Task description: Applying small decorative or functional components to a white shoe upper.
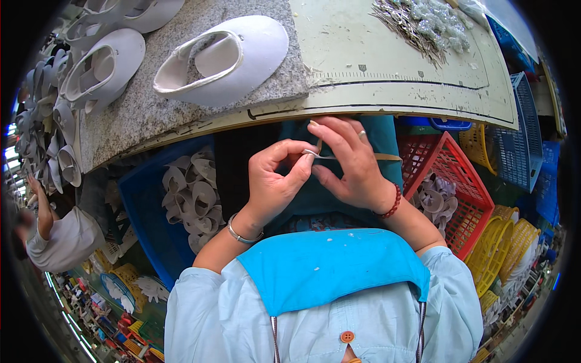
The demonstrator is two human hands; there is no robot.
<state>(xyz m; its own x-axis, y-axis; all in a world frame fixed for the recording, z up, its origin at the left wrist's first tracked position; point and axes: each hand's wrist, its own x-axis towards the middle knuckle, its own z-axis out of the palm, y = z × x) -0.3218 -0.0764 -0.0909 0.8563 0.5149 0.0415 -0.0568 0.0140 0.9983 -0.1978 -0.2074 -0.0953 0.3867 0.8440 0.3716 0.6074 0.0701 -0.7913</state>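
Left hand [273,175] pinches thin white strip [325,158] near pale-green marked tabletop [387,91] — likely steadying it; right hand [358,162] fingers curved, grip unclear.

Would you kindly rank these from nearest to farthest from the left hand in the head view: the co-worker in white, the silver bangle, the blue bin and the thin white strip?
1. Thin white strip: pinched in the left hand.
2. Silver bangle: on that wrist.
3. Blue bin: to the hand's left.
4. Co-worker in white: far left.

Likely a shoe workshop: white uppers [261,51], crates [469,206].
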